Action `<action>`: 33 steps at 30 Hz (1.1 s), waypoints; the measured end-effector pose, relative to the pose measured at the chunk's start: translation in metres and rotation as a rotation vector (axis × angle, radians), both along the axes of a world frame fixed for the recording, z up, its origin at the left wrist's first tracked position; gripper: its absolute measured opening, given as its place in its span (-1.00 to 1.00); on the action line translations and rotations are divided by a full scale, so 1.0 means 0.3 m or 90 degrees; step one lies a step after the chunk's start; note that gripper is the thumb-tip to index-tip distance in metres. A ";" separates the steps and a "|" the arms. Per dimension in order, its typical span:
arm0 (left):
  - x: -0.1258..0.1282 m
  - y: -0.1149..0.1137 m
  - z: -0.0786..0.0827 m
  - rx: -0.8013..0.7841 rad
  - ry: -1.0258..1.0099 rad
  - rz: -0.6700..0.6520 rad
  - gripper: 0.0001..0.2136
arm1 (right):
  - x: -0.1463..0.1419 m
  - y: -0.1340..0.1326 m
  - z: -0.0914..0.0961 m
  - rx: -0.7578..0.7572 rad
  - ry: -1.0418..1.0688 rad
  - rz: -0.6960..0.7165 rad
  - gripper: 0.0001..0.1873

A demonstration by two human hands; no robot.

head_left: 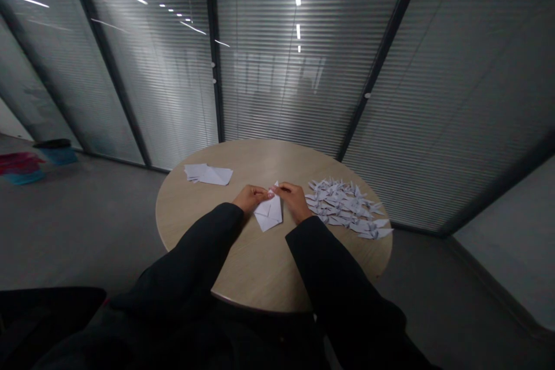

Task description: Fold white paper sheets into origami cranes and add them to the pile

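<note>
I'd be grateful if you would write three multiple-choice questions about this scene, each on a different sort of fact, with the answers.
1. Where do the paper cranes lie?
A) On the floor
B) On the table, right of the hands
C) On the table, left of the hands

2. How many hands touch the folded sheet?
A) One
B) Three
C) Two

3. What state is that sheet in?
A) Folded to a point
B) Flat and unfolded
C) Crumpled into a ball

Answers:
1. B, they are heaped on the round wooden table beside the right hand.
2. C, the left hand and the right hand both pinch its upper part.
3. A, its layered flaps taper upward.
</note>
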State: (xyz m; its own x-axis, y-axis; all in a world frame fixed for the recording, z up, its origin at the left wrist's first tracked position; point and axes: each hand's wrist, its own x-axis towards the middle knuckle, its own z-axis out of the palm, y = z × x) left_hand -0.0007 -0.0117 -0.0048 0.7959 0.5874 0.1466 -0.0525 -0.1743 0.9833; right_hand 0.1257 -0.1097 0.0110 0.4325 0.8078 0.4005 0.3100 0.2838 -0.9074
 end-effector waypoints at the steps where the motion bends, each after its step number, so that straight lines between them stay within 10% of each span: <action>1: 0.000 0.000 0.002 -0.001 0.007 -0.003 -0.59 | 0.001 0.000 0.000 0.004 0.007 -0.021 -0.68; 19: -0.010 -0.018 0.021 -0.053 0.024 -0.071 -0.60 | 0.081 0.009 -0.004 0.117 0.136 -0.248 -0.65; 33: -0.005 -0.022 0.026 -0.034 0.049 -0.103 -0.58 | 0.003 -0.006 0.017 -0.012 0.108 -0.009 -0.63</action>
State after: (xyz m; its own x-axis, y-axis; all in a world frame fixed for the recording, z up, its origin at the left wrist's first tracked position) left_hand -0.0020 -0.0184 0.0031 0.8880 0.4568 0.0529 0.0008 -0.1167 0.9932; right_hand 0.1266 -0.1113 0.0161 0.5041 0.8078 0.3056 0.1554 0.2632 -0.9521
